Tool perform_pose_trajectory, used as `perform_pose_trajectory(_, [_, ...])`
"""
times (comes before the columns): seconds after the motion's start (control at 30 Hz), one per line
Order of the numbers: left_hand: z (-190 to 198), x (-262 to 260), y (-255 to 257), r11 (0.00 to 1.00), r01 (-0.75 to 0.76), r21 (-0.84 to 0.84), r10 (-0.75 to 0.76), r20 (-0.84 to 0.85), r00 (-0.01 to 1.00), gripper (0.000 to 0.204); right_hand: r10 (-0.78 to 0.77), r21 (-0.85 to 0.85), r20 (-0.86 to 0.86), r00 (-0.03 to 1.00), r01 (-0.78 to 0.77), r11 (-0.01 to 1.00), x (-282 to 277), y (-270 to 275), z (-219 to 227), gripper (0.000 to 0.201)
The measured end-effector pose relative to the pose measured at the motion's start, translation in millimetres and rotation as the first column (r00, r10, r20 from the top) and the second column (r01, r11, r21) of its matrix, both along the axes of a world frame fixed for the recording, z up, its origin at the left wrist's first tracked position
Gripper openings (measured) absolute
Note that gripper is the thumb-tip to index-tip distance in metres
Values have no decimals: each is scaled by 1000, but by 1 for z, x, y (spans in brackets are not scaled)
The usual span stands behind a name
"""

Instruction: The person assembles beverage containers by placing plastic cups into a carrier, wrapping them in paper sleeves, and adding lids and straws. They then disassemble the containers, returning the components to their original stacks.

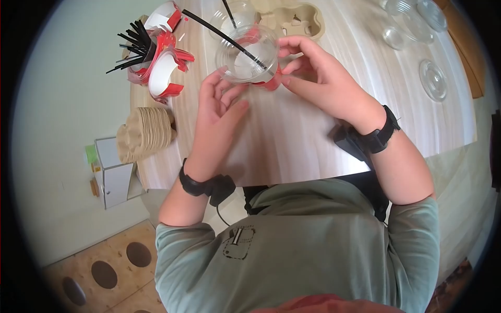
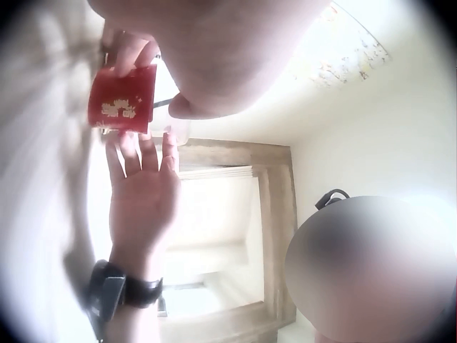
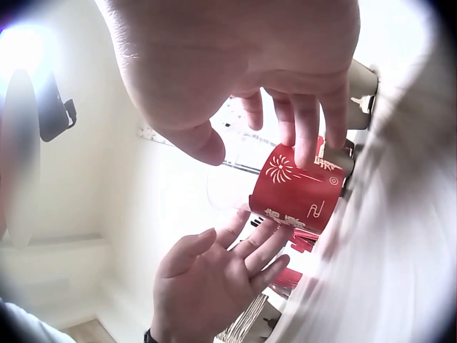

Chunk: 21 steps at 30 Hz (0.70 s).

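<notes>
A clear plastic cup (image 1: 248,55) with a black straw (image 1: 224,35) in it sits in a red paper sleeve (image 3: 300,189) and is held above the pale wooden table (image 1: 292,141). My right hand (image 1: 308,65) grips the cup from the right, with its fingers (image 3: 307,136) curled over the sleeve and the thumb underneath. From the left, my left hand (image 1: 222,101) lies open, its straight fingers touching the cup's side and bottom. The left wrist view shows the red sleeve (image 2: 121,100) between fingertips.
A holder of black straws and red-and-white sleeves (image 1: 154,57) stands at the table's left. Near the left edge lies a stack of brown pulp discs (image 1: 146,133). A cardboard cup carrier (image 1: 295,21) is behind the cup. Clear lids (image 1: 433,78) lie far right.
</notes>
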<state>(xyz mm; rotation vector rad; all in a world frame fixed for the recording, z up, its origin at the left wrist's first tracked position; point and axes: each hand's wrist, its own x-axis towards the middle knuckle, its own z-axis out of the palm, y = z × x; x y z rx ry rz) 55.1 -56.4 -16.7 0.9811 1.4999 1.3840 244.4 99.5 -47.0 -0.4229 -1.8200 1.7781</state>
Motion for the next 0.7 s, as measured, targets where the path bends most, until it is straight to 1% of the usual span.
perform_pose_trajectory(0.1, [-5,4,12,998,-52,-31,49,-79,996,75,16,16,25,1000,-16,1000,2,2,-2,52])
perform_pose_trajectory(0.2, [0,10,34,996,-56,-75,48,-110,993,77,-5,-29,15,1000,5,1000,1,5,-6,54])
perform_pose_trajectory(0.3, [-14,4,54,993,47,109,-35,-110,993,76,3,-41,120,993,2,999,4,8,-3,50])
perform_pose_trajectory(0.4, [-16,8,72,988,64,140,-51,-92,994,76,-22,-108,83,996,31,994,3,13,-7,55])
perform_pose_trajectory(0.5, [-23,6,88,981,53,187,-27,-138,990,76,-55,-120,67,996,63,991,3,18,-10,71])
perform_pose_trajectory(0.6, [-28,1,104,985,40,165,-10,-180,984,78,-47,-151,-9,999,45,988,2,21,-13,81])
perform_pose_trajectory(0.7, [-36,-6,116,984,15,179,29,-241,970,78,-76,-121,-22,997,73,990,-1,25,-19,86])
